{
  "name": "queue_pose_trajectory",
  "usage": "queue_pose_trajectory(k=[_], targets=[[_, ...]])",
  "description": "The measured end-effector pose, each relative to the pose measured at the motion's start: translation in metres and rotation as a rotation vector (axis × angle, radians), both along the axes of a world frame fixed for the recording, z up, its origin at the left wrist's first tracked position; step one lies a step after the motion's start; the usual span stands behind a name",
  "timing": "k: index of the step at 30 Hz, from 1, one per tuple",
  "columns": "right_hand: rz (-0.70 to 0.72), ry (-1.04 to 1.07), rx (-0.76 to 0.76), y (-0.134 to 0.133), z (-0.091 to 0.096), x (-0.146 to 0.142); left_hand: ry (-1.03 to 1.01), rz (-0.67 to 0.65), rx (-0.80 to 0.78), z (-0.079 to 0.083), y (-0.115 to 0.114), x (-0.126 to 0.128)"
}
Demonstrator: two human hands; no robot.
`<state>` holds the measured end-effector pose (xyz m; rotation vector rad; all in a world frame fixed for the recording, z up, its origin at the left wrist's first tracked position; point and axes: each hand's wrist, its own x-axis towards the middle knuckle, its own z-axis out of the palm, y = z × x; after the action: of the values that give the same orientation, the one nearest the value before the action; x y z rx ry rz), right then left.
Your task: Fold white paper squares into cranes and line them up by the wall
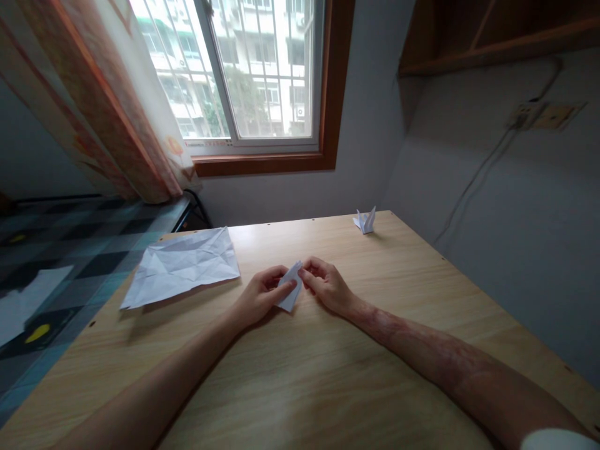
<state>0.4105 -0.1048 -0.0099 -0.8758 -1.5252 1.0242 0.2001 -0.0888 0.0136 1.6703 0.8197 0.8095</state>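
A small piece of folded white paper (289, 301) is held just above the middle of the wooden table (300, 381). My left hand (263, 291) pinches it from the left, thumb lying across its face. At its upper right tip, the thumb and fingers of my right hand (327, 284) are closed on the edge of the same paper. The fold layers are too small to make out. Toward the back right corner of the table stands a folded paper crane (365, 222). To the left lies a large creased sheet of white paper (187, 265).
Left of the table is a surface with a checked cloth (126, 215), bearing white paper (35, 300). Behind are a barred window (267, 75) and a curtain (103, 81). A wall socket (548, 116) with a hanging cable and a wooden shelf (506, 47) are at right.
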Motion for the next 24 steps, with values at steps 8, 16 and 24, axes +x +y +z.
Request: queue_pose_trajectory(k=[8,16,24], targets=[[0.043,0.06,-0.043,0.001,-0.005,-0.001,-0.038,-0.017,-0.047,-0.005,0.003,-0.004],[0.135,0.093,-0.094,0.004,-0.011,-0.001,-0.044,0.001,-0.048,-0.005,0.003,-0.006],[0.252,-0.037,-0.038,0.002,-0.007,0.0,-0.026,-0.049,-0.037,0.006,-0.002,-0.005]])
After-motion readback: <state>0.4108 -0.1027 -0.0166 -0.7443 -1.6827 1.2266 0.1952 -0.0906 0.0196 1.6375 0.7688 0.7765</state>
